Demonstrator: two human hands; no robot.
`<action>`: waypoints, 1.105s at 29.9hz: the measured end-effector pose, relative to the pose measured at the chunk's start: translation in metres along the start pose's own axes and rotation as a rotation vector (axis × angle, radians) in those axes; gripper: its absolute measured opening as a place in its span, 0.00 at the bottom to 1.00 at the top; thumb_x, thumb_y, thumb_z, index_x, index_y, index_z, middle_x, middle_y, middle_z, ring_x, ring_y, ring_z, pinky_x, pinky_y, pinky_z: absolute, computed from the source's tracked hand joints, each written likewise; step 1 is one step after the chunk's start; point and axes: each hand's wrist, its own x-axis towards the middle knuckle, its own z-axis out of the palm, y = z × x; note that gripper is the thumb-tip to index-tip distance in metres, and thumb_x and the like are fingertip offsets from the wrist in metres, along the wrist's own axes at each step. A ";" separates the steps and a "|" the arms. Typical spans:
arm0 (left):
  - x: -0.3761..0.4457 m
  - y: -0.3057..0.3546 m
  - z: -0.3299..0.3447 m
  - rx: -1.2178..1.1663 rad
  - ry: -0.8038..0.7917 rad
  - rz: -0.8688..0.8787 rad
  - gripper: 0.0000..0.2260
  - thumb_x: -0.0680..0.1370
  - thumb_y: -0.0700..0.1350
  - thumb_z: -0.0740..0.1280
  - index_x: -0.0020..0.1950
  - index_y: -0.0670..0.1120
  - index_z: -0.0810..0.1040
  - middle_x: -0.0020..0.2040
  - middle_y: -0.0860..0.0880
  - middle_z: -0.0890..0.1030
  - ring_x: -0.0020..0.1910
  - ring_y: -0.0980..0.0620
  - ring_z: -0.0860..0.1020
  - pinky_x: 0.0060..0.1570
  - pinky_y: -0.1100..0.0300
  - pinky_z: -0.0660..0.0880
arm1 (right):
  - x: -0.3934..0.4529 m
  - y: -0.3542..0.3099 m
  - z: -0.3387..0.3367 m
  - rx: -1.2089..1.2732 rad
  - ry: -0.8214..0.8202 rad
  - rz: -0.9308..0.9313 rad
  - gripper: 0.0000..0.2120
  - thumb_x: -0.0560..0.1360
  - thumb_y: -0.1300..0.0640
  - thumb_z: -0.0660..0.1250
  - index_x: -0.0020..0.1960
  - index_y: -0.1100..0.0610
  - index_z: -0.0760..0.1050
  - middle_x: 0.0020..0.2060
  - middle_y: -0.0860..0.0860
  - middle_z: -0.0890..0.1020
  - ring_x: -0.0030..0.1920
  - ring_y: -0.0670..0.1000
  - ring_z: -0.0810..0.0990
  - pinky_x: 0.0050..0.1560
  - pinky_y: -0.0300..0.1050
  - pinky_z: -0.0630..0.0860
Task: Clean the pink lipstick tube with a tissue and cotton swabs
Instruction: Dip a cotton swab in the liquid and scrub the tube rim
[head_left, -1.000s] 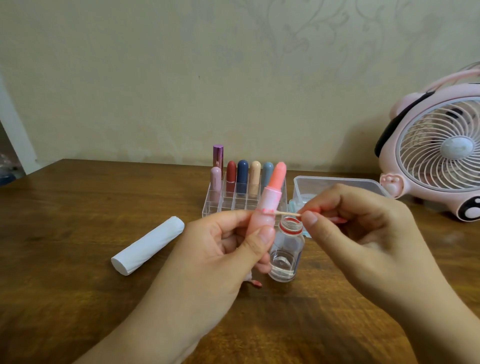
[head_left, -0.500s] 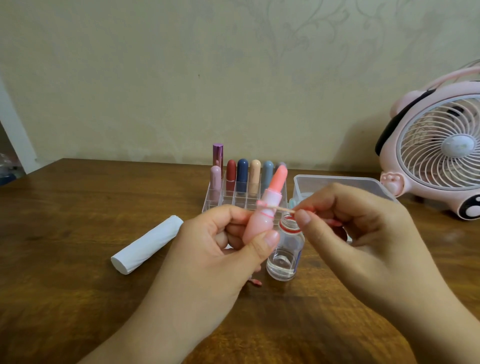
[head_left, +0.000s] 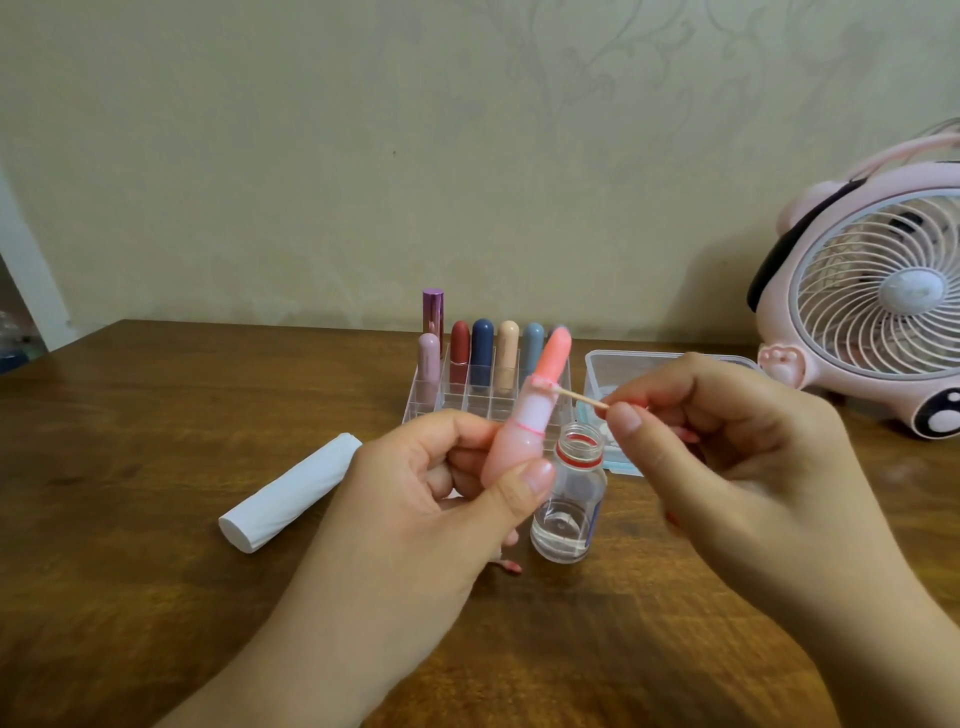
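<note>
Swab tip now sits higher on the pink lipstick tube, right at the top rim under the orange-pink stick. A moment ago it was rubbing lower down, near the middle. The left hand grips the bottom of the tube, thumb in front, and has tipped it a little more to the right above the tabletop. The right hand pinches the wooden stem of the cotton swab between thumb and finger. I think the rim is being cleaned now, so the swab part of the job is well under way. A small open bottle of clear liquid stands just behind the tube. The white tissue roll lies to the left, untouched.
</note>
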 end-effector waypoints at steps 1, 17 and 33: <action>0.000 -0.001 0.000 0.009 0.004 0.005 0.13 0.59 0.56 0.76 0.40 0.54 0.82 0.29 0.53 0.80 0.28 0.58 0.77 0.31 0.67 0.74 | 0.000 0.000 0.001 -0.006 0.003 -0.003 0.04 0.71 0.51 0.65 0.40 0.51 0.76 0.27 0.46 0.77 0.24 0.41 0.70 0.26 0.29 0.66; -0.001 -0.002 0.001 0.021 0.040 0.017 0.11 0.59 0.50 0.76 0.40 0.56 0.81 0.31 0.54 0.81 0.29 0.60 0.77 0.29 0.66 0.75 | -0.001 0.000 0.002 -0.034 -0.025 -0.025 0.05 0.71 0.52 0.65 0.39 0.52 0.76 0.29 0.54 0.77 0.27 0.48 0.71 0.28 0.34 0.67; 0.000 0.010 0.003 -0.280 -0.034 -0.127 0.15 0.57 0.49 0.73 0.42 0.47 0.84 0.31 0.47 0.83 0.28 0.56 0.79 0.31 0.65 0.77 | 0.001 0.000 -0.003 0.032 0.021 -0.004 0.05 0.72 0.51 0.65 0.39 0.50 0.77 0.28 0.40 0.76 0.28 0.39 0.72 0.30 0.26 0.66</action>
